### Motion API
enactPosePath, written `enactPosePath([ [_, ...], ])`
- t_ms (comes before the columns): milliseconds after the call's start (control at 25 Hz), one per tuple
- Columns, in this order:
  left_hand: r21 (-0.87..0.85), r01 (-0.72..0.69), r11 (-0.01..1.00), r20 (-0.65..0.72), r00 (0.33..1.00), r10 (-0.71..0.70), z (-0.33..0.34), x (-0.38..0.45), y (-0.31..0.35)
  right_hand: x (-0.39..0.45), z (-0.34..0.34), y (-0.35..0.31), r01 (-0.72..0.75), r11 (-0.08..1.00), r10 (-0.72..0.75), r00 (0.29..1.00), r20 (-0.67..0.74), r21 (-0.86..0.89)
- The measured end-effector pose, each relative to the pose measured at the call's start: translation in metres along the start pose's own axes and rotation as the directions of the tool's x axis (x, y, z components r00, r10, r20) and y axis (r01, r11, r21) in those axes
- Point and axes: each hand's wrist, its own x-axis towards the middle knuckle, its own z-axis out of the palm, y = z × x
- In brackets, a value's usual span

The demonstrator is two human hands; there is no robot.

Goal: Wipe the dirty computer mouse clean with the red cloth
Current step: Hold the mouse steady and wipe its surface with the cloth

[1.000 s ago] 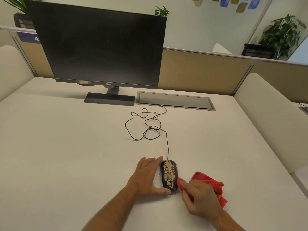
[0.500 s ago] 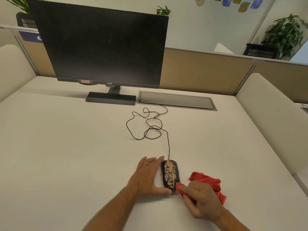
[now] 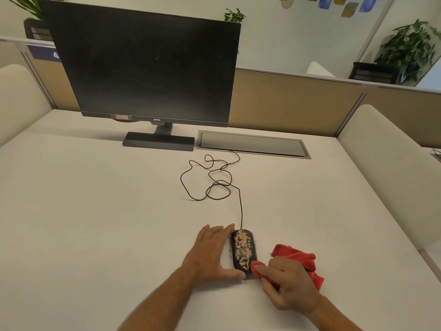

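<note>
A black wired mouse [image 3: 243, 249] lies on the white desk near me, its top speckled with tan grime. My left hand [image 3: 211, 253] lies flat beside its left flank, fingers straight along the side and thumb against the mouse's near end. My right hand [image 3: 286, 283] grips a crumpled red cloth [image 3: 300, 261] and presses a corner of it, under the forefinger, against the mouse's near right edge. Most of the cloth trails out to the right behind the hand.
The mouse's thin black cable [image 3: 214, 182] loops across the desk toward a grey cable hatch [image 3: 253, 144]. A dark monitor [image 3: 143, 68] on its stand sits at the back left. Cushioned partitions [image 3: 386, 149] border the desk on both sides.
My right hand has slid the cloth corner slightly lower along the mouse's right near edge. The left hand and the mouse have stayed put.
</note>
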Motion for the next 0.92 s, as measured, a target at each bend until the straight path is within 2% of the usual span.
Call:
enactPosePath([
  [280, -0.007, 0.004, 1.0, 0.0, 1.0, -0.004, 0.0, 0.0, 0.0, 0.015, 0.0, 0.012, -0.12, 0.992, 0.118, 0.992, -0.051, -0.042],
  [640, -0.007, 0.012, 1.0, 0.004, 1.0, -0.012, -0.001, 0.001, 0.001, 0.037, 0.0, 0.019, -0.202, 0.975, 0.201, 0.979, -0.02, -0.095],
  [920, -0.017, 0.014, 1.0, 0.008, 1.0, -0.014, 0.0, 0.001, 0.0, 0.063, 0.001, 0.03, -0.314, 0.942, 0.325, 0.942, 0.088, -0.119],
])
